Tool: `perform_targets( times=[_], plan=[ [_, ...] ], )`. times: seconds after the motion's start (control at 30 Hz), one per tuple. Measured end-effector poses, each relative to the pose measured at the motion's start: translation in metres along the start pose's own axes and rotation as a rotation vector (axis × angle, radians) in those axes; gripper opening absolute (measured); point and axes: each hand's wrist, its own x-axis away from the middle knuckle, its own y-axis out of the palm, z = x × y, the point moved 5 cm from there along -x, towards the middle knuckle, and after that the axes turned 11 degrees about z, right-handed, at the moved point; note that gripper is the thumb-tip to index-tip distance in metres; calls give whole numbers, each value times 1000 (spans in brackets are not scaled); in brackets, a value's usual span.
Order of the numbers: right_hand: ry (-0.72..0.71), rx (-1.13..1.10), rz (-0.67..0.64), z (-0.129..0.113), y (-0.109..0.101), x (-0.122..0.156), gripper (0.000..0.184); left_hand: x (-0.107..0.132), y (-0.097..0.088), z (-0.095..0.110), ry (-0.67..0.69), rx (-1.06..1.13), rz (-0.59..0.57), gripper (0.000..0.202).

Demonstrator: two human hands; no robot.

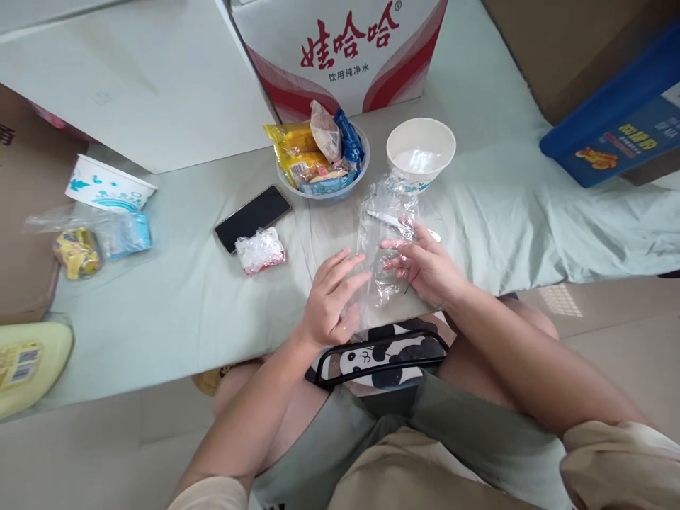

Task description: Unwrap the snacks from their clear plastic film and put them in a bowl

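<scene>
A clear plastic bag lies crumpled on the cloth between my two hands. At its left edge is my left hand, fingers stretched out and apart; I cannot tell whether they touch the plastic. Over the bag's right side hovers my right hand, its fingers spread and slightly bent with nothing visibly gripped. A thin white stick-like piece shows at the bag, partly hidden near my right fingertips. Just beyond stands a white paper bowl with a blue pattern.
A plastic bowl holds several snack packets. To its left are a phone and a small wrapped packet. Farther left, a tipped paper bowl lies near bagged packets. Cartons and a blue container line the back.
</scene>
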Motion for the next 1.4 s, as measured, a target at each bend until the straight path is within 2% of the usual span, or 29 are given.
perform_targets(
  times=[0.07, 0.17, 0.3, 0.37, 0.43, 0.47, 0.53, 0.57, 0.6, 0.67, 0.77, 0.8, 0.87, 1.0, 1.13, 1.23, 1.33, 1.4],
  plan=[
    [35, -24, -40, -1, 2, 3, 60, 1, 4, 2, 14, 20, -74, 50],
    [56, -18, -128, 2, 7, 7, 64, 2, 14, 11, 64, 12, -174, 50],
    [-11, 129, -182, 10, 11, 10, 71, 2, 28, 21, 91, -28, -270, 47],
    [-77, 198, -189, 10, 12, 10, 66, 2, 28, 24, 100, 3, -240, 43],
    [-133, 211, -193, 7, 11, 10, 58, 1, 21, 20, 62, 44, -87, 35],
    [-153, 197, -195, 4, 9, 11, 54, 1, 15, 13, -8, 54, 27, 31],
    [-183, 152, -207, -2, 5, 13, 52, 2, 3, -7, -264, 90, 242, 32],
    [-194, 133, -218, -4, 3, 14, 52, 3, 0, -18, -424, 147, 296, 39],
    [-204, 122, -232, -6, 1, 15, 52, 4, 0, -28, -584, 248, 294, 48],
    [-214, 134, -254, -7, -2, 15, 50, 4, 9, -37, -838, 567, 141, 66],
    [-220, 194, -240, -2, -2, 11, 42, 0, 20, -28, -1007, 1005, -157, 84],
    [-224, 208, -229, -1, -2, 10, 40, -1, 20, -25, -1019, 1070, -200, 86],
    [-235, 222, -229, 1, 1, 8, 39, -2, 20, -24, -1030, 1062, -195, 81],
    [-247, 293, -274, 1, 5, 9, 36, 2, 19, -35, -1081, 800, -123, 55],
    [-178, 378, -284, 2, 3, 12, 37, 4, 14, -41, -1087, 676, -174, 50],
    [-171, 298, -350, 2, 5, 17, 44, 3, 3, -38, -1061, 757, -145, 45],
    [-180, 134, -464, 0, 8, 22, 30, 1, -11, -33, -1018, 916, -75, 33],
    [-189, 89, -541, -2, 9, 24, 25, -1, -17, -33, -997, 990, -84, 27]
  ],
)
